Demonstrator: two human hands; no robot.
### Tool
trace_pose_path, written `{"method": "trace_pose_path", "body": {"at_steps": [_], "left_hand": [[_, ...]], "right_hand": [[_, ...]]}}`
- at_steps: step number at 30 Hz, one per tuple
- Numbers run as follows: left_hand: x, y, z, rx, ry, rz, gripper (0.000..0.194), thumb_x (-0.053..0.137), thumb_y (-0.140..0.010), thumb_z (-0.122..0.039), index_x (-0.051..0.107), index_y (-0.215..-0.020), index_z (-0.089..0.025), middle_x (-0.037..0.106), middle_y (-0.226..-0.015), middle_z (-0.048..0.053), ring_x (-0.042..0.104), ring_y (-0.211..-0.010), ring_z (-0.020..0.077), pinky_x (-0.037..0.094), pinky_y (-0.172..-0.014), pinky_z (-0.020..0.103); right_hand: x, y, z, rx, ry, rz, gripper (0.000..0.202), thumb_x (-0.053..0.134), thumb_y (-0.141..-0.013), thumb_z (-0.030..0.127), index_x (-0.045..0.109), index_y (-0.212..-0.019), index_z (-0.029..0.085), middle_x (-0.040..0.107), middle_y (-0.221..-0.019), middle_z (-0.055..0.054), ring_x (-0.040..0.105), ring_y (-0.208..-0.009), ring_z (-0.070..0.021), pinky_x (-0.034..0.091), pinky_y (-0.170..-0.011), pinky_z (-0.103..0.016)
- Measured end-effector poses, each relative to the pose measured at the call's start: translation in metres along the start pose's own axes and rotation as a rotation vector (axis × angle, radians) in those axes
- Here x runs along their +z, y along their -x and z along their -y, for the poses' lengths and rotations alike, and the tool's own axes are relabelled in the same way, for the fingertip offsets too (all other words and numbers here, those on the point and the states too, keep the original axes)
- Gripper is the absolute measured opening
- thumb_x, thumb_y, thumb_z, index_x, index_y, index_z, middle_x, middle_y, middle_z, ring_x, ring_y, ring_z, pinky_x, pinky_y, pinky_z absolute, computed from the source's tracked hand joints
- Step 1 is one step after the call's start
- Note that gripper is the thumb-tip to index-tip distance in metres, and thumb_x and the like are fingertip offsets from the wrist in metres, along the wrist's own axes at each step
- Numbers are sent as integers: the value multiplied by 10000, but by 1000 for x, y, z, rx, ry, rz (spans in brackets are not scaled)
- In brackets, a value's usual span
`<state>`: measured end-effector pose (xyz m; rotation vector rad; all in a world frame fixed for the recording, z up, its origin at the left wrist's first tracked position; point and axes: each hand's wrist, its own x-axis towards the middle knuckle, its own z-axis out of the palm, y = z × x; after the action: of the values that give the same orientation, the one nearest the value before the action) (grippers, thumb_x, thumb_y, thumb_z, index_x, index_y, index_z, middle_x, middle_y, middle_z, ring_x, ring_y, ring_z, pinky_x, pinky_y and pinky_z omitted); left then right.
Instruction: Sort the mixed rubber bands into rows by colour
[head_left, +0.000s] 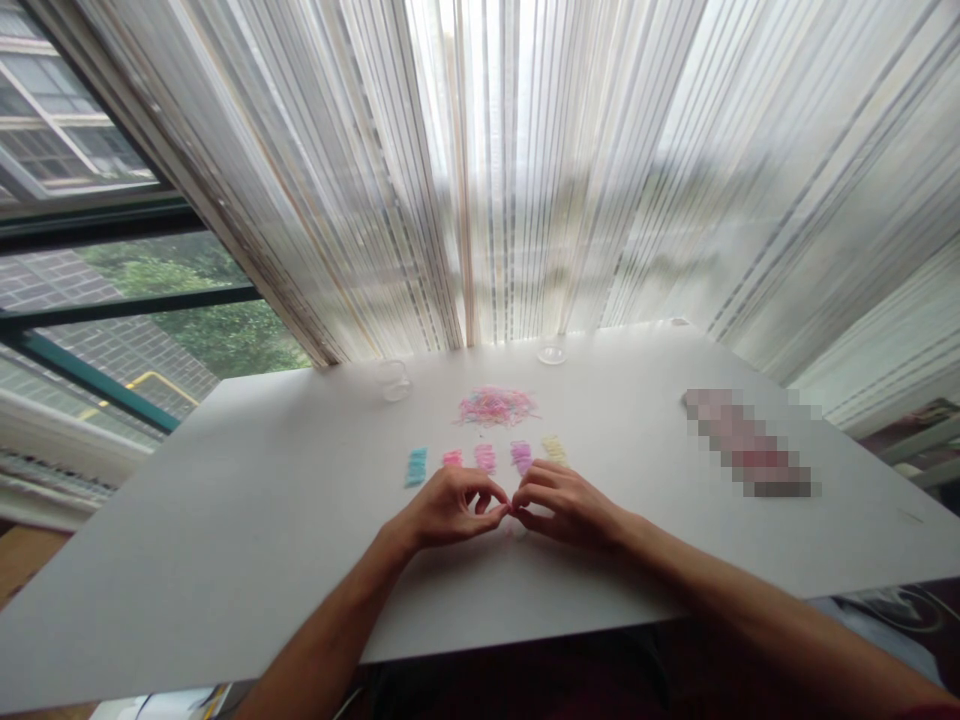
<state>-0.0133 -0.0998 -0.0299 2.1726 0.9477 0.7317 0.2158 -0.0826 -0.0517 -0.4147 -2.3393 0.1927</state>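
Note:
My left hand (459, 505) and my right hand (564, 505) meet fingertip to fingertip above the table, each in a pinch. Whatever is between the fingers is too small to make out; a faint pinkish trace shows just below them. Beyond the hands lies a row of small bundles of thin strands: turquoise (416, 467), hot pink (452, 458), light pink (485, 459), purple (520, 457) and pale yellow (553, 449). My left hand partly covers the hot pink bundle. Farther back is a loose, tangled pile of mixed-colour thin strands (496, 406).
On the white table (262, 520), a clear container (395, 381) stands at the back left and a clear round lid or dish (552, 354) at the back. A pixelated object (750, 443) lies to the right. Sheer striped curtains (510, 200) hang along the far edge.

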Motion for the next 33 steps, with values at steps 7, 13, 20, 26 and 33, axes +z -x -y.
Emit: {"method": "trace_pose_path", "body": {"at_steps": [7,13,20,26,33], "left_hand": [[3,-1,0,11,7,-36,76,677,-807,-177,742,-810,-138,560,-605,-24,491,-539,69,352,-498,165],[1,0,1,40,-32,-85,57,683,-801,-144,740,-800,-145,538,-608,-30,472,-542,66,344,-498,166],[-1,-2,2,129,-42,-163,79,697,-856,-177,770,-859,-148,481,-587,-45,402,-522,63,316,-493,182],[1,-2,4,173,-46,-205,92,698,-875,-189,781,-884,-152,452,-568,-53,382,-517,68,313,-497,196],[0,-3,-1,157,-45,-245,122,734,-847,-218,749,-940,-140,461,-589,-54,371,-530,72,315,-485,192]], "right_hand": [[0,0,-1,-15,-13,-17,130,599,-977,208,671,-870,193,666,-759,-44,583,-705,-166,469,-637,-277],[-1,-1,0,13,-22,-39,144,616,-970,227,665,-838,196,653,-737,-40,567,-686,-166,462,-624,-279],[-5,-2,-1,49,-46,-88,95,641,-956,221,664,-866,199,661,-742,-43,576,-698,-169,482,-636,-278],[-3,-3,0,74,-83,-124,56,645,-938,185,669,-890,203,677,-763,-46,592,-709,-169,497,-639,-277],[-3,-4,1,91,-88,-138,114,611,-909,132,643,-832,210,643,-730,-31,567,-686,-160,481,-621,-272]]}}
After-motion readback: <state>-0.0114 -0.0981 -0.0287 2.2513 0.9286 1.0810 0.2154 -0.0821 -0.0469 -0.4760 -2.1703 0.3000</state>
